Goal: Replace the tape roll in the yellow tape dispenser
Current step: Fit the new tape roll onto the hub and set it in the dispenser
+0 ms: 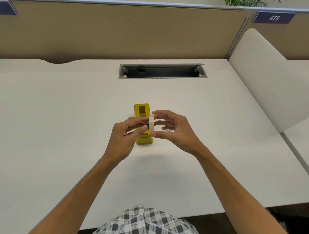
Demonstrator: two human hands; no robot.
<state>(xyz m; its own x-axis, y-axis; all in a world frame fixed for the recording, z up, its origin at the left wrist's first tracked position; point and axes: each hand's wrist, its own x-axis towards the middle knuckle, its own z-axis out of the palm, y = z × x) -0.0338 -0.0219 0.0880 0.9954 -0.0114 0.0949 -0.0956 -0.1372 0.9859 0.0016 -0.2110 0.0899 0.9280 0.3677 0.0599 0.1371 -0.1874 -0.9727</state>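
Observation:
The yellow tape dispenser [142, 110] lies on the white desk [62, 113], lengthwise away from me, its middle hidden by my hands. Above it I hold a pale tape roll [151, 123] on edge. My right hand [172, 129] pinches the roll's rim between thumb and fingertips. My left hand [127, 131] holds a small dark hub [147, 123] against the roll's left face. A second, clear ring of tape [167, 130] lies flat on the desk under my right hand, mostly hidden.
A grey cable tray opening [162, 71] is sunk into the desk farther back. A beige partition [118, 31] closes off the far side, and a white divider panel [260, 76] stands at the right. The desk's near edge is by my checked clothing [146, 223].

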